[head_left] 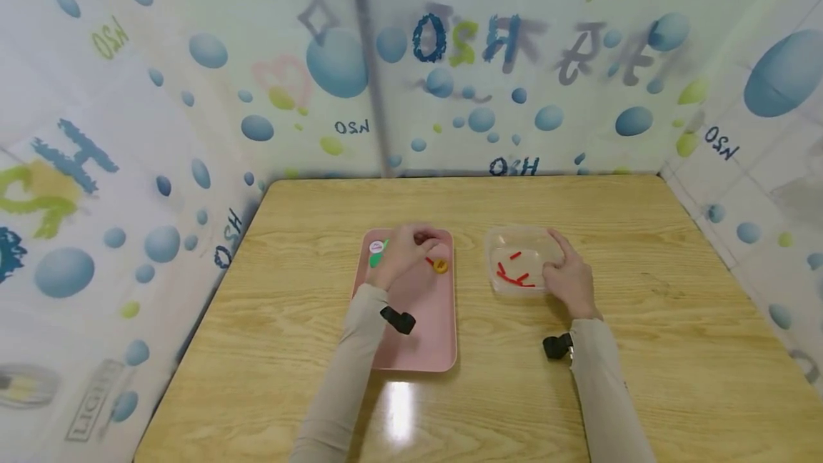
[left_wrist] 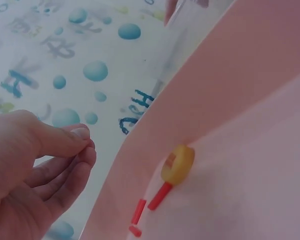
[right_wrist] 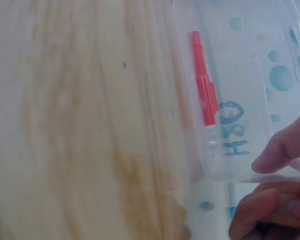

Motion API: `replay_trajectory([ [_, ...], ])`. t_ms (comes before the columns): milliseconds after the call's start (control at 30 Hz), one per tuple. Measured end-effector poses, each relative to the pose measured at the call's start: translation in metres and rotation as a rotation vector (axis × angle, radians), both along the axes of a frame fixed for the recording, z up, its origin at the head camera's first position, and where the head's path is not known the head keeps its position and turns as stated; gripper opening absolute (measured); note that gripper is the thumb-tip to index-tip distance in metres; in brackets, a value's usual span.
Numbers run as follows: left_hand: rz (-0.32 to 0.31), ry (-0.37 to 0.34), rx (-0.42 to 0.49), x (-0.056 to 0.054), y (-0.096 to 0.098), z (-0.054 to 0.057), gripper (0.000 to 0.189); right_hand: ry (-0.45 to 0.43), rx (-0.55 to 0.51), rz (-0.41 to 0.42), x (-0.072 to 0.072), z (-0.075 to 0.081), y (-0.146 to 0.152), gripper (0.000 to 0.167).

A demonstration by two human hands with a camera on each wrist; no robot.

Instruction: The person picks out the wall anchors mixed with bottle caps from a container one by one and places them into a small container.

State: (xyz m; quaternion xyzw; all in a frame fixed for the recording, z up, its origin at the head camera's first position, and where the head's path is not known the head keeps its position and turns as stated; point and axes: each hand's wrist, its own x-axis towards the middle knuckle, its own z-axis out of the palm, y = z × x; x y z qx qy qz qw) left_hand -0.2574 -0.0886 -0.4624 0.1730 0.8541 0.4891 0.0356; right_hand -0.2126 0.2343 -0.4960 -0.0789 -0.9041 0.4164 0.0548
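My left hand (head_left: pixel 400 257) is over the far part of a pink tray (head_left: pixel 418 327), thumb tip meeting the fingertips and nothing visible in between. Beside it in the tray lies a small yellow ring (left_wrist: pixel 179 166) with a red stick (left_wrist: pixel 160 196) at its edge. Two more red pieces (left_wrist: pixel 138 212) lie close by in the left wrist view. My right hand (head_left: pixel 572 286) grips the right side of a clear plastic container (head_left: pixel 530 263), thumb inside the wall and other fingers outside. Several short red sticks (head_left: pixel 516 255) lie in the container.
At the tray's far left are a green piece (head_left: pixel 376 260) and a white round piece (head_left: pixel 376 246), partly behind the left hand. Tray and container stand side by side on a wooden table (head_left: pixel 514 391). Printed wall sheets (head_left: pixel 476 141) border its back and sides.
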Motion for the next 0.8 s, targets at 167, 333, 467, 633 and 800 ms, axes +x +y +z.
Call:
replay_trajectory([
  [167, 0.018, -0.01, -0.001, 0.0, -0.009, -0.003, 0.021, -0.01, -0.009, 0.001, 0.001, 0.002, -0.001, 0.074],
  [333, 0.02, 0.002, -0.02, 0.001, -0.013, -0.007, 0.023, -0.014, -0.004, -0.002, 0.0, 0.002, -0.001, 0.073],
  [467, 0.005, 0.021, -0.044, 0.0, -0.015, -0.014, 0.021, -0.014, 0.002, 0.0, -0.001, 0.0, 0.0, 0.074],
  [633, -0.006, 0.025, -0.038, -0.001, -0.015, -0.018, 0.02, -0.02, -0.003, -0.005, -0.001, 0.001, -0.001, 0.075],
  [800, 0.006, 0.039, -0.064, -0.002, -0.015, -0.02, 0.017, -0.032, -0.013, -0.007, 0.0, 0.003, -0.001, 0.075],
])
